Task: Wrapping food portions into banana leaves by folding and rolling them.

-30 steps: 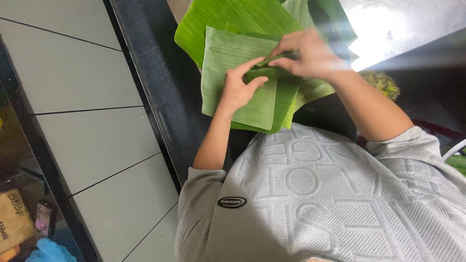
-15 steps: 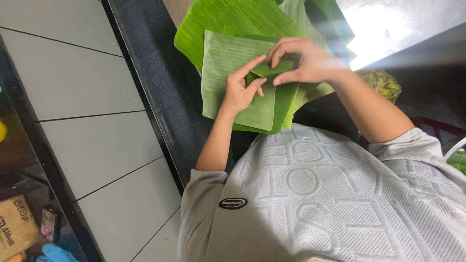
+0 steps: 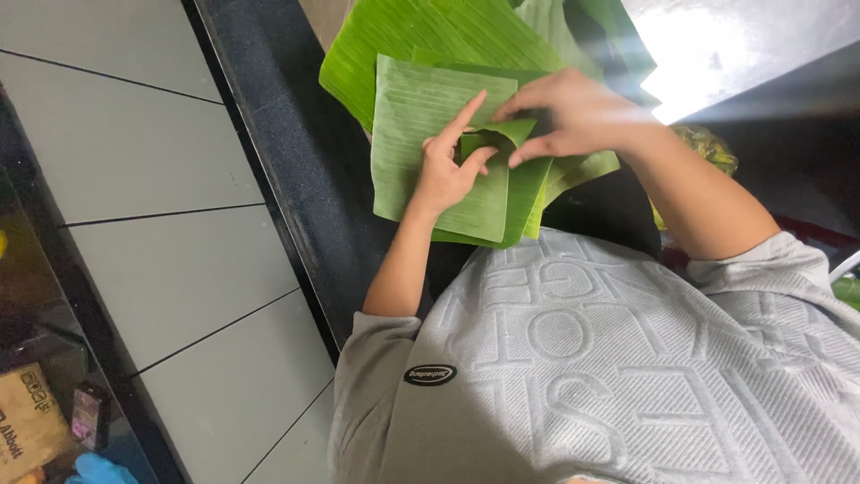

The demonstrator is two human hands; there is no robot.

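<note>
Since the earlier frame, both hands have shifted a little on the leaf, and the left hand's forefinger now stretches out straight where it was curled before. That left hand (image 3: 445, 170) pinches a small folded piece of banana leaf (image 3: 491, 142) between thumb and bent fingers — the fold sits just in front of its palm. Just beside it, the right hand (image 3: 573, 112) grips the far edge of the same fold with thumb and fingertips, knuckles raised. Under both hands lies a pale green cut leaf sheet (image 3: 408, 134), resting on a stack of darker leaves (image 3: 421, 36) beyond the fingers (the pile spreads past the right wrist too). Left of the left forearm runs a dark counter edge (image 3: 287, 161) — beyond it, grey tiles (image 3: 134, 179).
</note>
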